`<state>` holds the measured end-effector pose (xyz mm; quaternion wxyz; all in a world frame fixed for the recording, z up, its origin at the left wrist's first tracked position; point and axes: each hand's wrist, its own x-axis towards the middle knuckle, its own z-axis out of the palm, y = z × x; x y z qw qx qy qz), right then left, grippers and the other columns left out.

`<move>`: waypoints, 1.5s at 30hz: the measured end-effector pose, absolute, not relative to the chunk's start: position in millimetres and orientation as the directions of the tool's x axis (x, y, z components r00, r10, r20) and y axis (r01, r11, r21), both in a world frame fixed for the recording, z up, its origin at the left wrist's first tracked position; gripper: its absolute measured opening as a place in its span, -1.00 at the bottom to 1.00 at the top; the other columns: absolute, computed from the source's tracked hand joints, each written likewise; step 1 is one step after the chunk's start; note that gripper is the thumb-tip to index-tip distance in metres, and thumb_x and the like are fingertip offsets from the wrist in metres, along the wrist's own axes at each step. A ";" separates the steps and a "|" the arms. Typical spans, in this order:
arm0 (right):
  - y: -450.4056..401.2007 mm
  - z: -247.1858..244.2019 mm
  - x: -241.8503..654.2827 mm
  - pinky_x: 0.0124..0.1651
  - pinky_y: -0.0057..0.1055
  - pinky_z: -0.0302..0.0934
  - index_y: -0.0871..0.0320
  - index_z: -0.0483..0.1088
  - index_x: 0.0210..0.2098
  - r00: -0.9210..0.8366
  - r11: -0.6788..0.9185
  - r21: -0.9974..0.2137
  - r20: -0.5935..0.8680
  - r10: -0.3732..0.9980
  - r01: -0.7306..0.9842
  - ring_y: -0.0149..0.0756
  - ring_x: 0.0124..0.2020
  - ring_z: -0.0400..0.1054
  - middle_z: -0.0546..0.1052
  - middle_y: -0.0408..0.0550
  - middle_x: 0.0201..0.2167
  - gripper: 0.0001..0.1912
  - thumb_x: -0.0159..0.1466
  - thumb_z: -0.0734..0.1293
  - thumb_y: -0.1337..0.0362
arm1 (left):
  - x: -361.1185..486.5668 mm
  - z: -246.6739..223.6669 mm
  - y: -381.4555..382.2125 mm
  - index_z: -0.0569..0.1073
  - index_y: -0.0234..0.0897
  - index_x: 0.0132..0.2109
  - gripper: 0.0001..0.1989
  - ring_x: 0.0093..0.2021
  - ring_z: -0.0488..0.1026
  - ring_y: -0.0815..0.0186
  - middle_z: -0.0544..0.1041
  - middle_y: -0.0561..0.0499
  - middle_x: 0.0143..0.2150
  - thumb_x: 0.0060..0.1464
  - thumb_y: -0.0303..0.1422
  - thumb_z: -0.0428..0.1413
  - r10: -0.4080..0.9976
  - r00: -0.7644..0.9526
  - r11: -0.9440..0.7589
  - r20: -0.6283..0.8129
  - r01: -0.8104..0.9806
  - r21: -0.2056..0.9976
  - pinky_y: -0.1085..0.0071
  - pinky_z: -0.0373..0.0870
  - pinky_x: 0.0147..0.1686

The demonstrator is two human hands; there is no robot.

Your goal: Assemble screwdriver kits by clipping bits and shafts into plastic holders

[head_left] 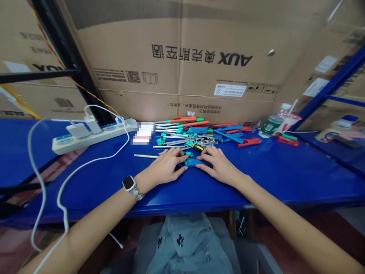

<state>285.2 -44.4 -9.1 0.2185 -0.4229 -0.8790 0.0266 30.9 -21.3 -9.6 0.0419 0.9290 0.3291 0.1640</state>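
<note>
Near the front of the blue table, a blue lighter handle (pixel 193 163) lies between my two hands, with a bit of green at its left part. My left hand (pixel 170 163) pinches its left end between thumb and fingers. On the other end, the thumb and fingers of my right hand (pixel 216 164) are closed. A small green piece (pixel 189 154) sits just behind the handle, by my left fingertips. Close to my right fingertips is a yellow and black tool (pixel 197 147). One metal tube (pixel 146 156) sticks out to the left of my left hand; its right end is hidden.
Behind my hands lie several metal rods (pixel 176 143), orange lighters (pixel 185 119), blue handles (pixel 228 134) and red handles (pixel 249 142). A power strip (pixel 94 136) with white cables is on the left. A bottle (pixel 269 125) and a cup (pixel 288 122) stand right. Cardboard (pixel 182 80) walls the back.
</note>
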 end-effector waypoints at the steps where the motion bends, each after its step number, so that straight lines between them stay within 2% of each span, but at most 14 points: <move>1: -43.7 -9.9 285.3 0.07 0.00 0.28 0.08 0.52 0.00 -0.549 0.642 -0.239 0.358 0.755 0.728 -0.04 0.01 0.37 0.49 0.08 -0.07 -0.71 0.44 0.31 0.06 | 30.9 -10.2 -21.5 0.49 -0.26 0.23 -0.58 0.06 0.42 -0.02 0.47 -0.20 0.02 0.36 -0.18 0.05 0.626 0.728 -0.779 0.280 0.600 0.181 0.02 0.39 0.02; 10: -39.3 -14.9 290.2 0.09 -0.06 0.39 0.06 0.51 0.06 -0.547 0.645 -0.407 0.342 0.764 0.646 -0.15 -0.05 0.44 0.46 0.05 -0.07 -0.70 0.44 0.31 0.08 | 32.0 -15.6 -18.9 0.49 -0.27 0.22 -0.57 0.03 0.41 0.00 0.46 -0.20 0.00 0.38 -0.16 0.02 0.616 0.728 -0.787 0.302 0.585 0.194 0.01 0.38 0.01; 18: -41.4 -15.8 297.1 0.09 -0.02 0.39 0.09 0.52 0.02 -0.508 0.618 -0.436 0.351 0.786 0.655 -0.11 -0.04 0.46 0.48 0.06 -0.08 -0.70 0.37 0.40 0.10 | 31.7 -15.9 -19.1 0.49 -0.24 0.24 -0.56 0.03 0.39 0.00 0.46 -0.18 -0.02 0.38 -0.15 -0.01 0.614 0.725 -0.788 0.312 0.586 0.188 0.03 0.37 0.03; 24: -45.1 -14.2 296.1 0.09 -0.04 0.39 0.10 0.52 0.07 -0.503 0.618 -0.427 0.360 0.786 0.660 -0.13 -0.07 0.45 0.48 0.05 -0.12 -0.68 0.39 0.39 0.13 | 29.3 -17.4 -16.9 0.43 -0.23 0.30 -0.53 0.02 0.39 0.00 0.45 -0.19 0.00 0.37 -0.15 -0.01 0.617 0.730 -0.786 0.295 0.591 0.180 0.02 0.37 0.01; 30: -48.4 -13.5 298.7 0.07 -0.02 0.41 0.09 0.52 0.11 -0.514 0.639 -0.384 0.384 0.767 0.667 -0.10 -0.06 0.44 0.48 0.07 -0.13 -0.66 0.40 0.36 0.11 | 28.8 -14.5 -19.7 0.35 -0.21 0.35 -0.49 0.03 0.41 0.00 0.47 -0.19 0.04 0.36 -0.14 0.02 0.635 0.706 -0.772 0.313 0.590 0.235 0.00 0.38 0.06; 37: -46.9 -16.6 300.3 0.09 0.01 0.39 0.04 0.51 0.10 -0.497 0.630 -0.419 0.389 0.775 0.654 -0.09 -0.03 0.43 0.49 0.04 -0.14 -0.68 0.38 0.40 0.14 | 29.3 -12.3 -21.8 0.44 -0.23 0.14 -0.63 0.04 0.43 0.01 0.49 -0.15 0.00 0.33 -0.13 0.07 0.662 0.683 -0.749 0.308 0.618 0.240 -0.02 0.40 0.07; 42: -44.8 -17.1 299.6 0.09 0.01 0.38 0.11 0.53 0.05 -0.459 0.580 -0.487 0.355 0.814 0.653 -0.10 -0.03 0.43 0.49 0.05 -0.10 -0.69 0.33 0.45 0.19 | 28.8 -12.5 -20.7 0.44 -0.22 0.14 -0.64 0.05 0.44 0.02 0.49 -0.13 -0.01 0.32 -0.14 0.08 0.659 0.689 -0.751 0.303 0.623 0.217 -0.01 0.39 0.09; 45: -43.1 -17.1 300.1 0.05 -0.02 0.39 0.09 0.54 0.02 -0.456 0.578 -0.505 0.355 0.816 0.641 -0.13 -0.08 0.44 0.49 0.01 -0.14 -0.71 0.32 0.47 0.20 | 28.2 -12.3 -20.2 0.45 -0.23 0.13 -0.64 0.06 0.44 -0.01 0.50 -0.15 0.01 0.31 -0.13 0.09 0.676 0.678 -0.736 0.290 0.637 0.227 -0.03 0.40 0.08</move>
